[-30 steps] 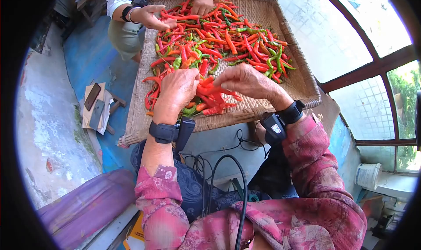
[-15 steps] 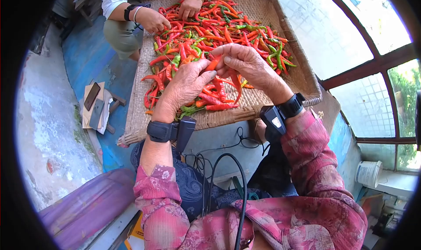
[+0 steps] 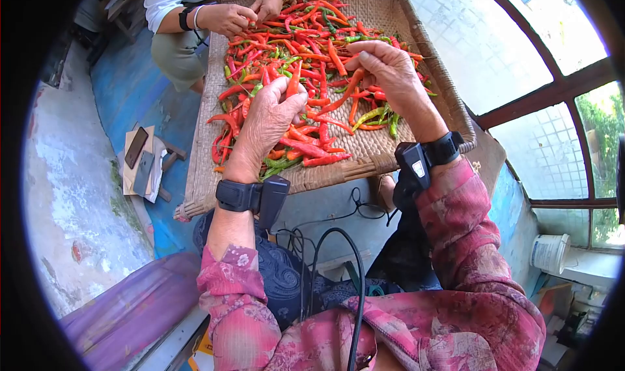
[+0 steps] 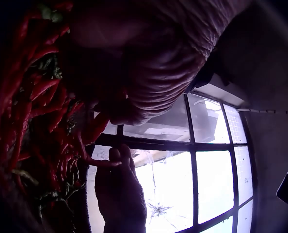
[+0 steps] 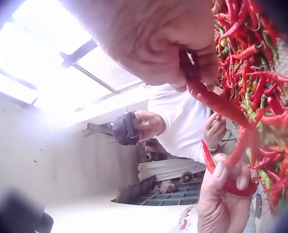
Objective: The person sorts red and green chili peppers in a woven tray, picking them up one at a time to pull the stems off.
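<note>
Over the near part of a woven tray (image 3: 364, 166), the left hand (image 3: 268, 120) pinches an orange-red pepper (image 3: 294, 79) that stands up from its fingers. To its right, the right hand (image 3: 397, 78) holds a long red pepper (image 3: 350, 89) by one end, the rest hanging down to the left. The right wrist view shows this long pepper (image 5: 216, 103) between thumb and fingers, with the left hand (image 5: 224, 204) below gripping peppers. In the left wrist view the left hand (image 4: 149, 63) is dark, its fingertips partly hidden. Red and green peppers (image 3: 306, 151) lie beneath both hands.
Across the tray, another person's hands (image 3: 228, 20) work over the peppers. Two phones lie on a small stool (image 3: 156, 169) at the left. Windows (image 3: 553, 143) line the right side, with a white bucket (image 3: 550, 254) below. A black cable (image 3: 359, 286) crosses the lap.
The hands, together half a second ago, are now apart; the right has moved right and up with a long pepper. The left stays near its place. The other person's hands have come closer together.
</note>
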`<control>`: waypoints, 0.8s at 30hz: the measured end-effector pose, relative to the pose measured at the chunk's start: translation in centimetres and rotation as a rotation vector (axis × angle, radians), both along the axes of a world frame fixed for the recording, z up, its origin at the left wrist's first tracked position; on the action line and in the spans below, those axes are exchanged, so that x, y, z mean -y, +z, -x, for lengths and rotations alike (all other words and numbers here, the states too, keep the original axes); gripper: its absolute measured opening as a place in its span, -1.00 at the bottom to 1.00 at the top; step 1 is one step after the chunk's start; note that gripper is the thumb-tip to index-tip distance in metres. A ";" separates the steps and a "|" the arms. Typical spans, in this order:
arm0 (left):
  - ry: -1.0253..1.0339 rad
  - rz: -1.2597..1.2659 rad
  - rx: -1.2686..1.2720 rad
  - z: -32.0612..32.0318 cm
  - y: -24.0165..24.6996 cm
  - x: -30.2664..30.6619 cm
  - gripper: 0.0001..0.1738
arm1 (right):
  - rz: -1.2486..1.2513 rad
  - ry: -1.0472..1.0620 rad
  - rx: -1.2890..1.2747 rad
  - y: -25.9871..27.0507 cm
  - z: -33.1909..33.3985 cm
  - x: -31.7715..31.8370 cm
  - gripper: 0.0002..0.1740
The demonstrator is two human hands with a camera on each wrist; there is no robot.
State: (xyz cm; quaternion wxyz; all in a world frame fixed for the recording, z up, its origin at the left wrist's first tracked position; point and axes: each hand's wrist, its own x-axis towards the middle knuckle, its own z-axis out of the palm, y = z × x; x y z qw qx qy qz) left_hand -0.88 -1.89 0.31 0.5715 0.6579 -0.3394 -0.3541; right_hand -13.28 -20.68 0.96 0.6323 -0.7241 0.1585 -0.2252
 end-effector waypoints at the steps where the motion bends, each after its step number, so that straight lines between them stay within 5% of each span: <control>1: -0.003 -0.001 0.000 0.0 -0.1 0.0 -0.79 | -0.051 -0.046 0.008 0.0 0.1 0.0 -0.74; 3: 0.003 -0.014 0.184 0.0 -0.3 0.1 -0.81 | -0.070 -0.005 0.015 -0.3 0.2 0.0 -0.74; 9: -0.159 -0.067 0.089 1.6 -1.2 1.2 -0.71 | 0.129 -0.020 0.016 -1.7 -0.6 -3.1 -0.84; 11: -0.148 -0.157 0.249 2.1 -1.6 1.4 -0.69 | 0.157 -0.013 -0.008 -1.3 -0.6 -3.8 -0.84; 13: -0.023 0.054 0.445 2.8 -2.2 1.6 -0.65 | 0.081 0.055 -0.005 -1.0 -0.5 -4.0 -0.84; 17: -0.092 -0.039 0.253 2.0 -2.9 1.7 -0.69 | 0.092 0.182 0.018 -1.5 -0.9 -3.7 -0.84; 18: -0.094 -0.041 0.253 2.1 -2.6 1.6 -0.69 | 0.312 0.157 -0.035 -1.0 -0.7 -3.5 -0.81; 24: -0.158 -0.080 0.304 1.3 -2.9 1.4 -0.77 | 0.134 -0.056 0.087 0.0 -0.1 -1.2 -0.84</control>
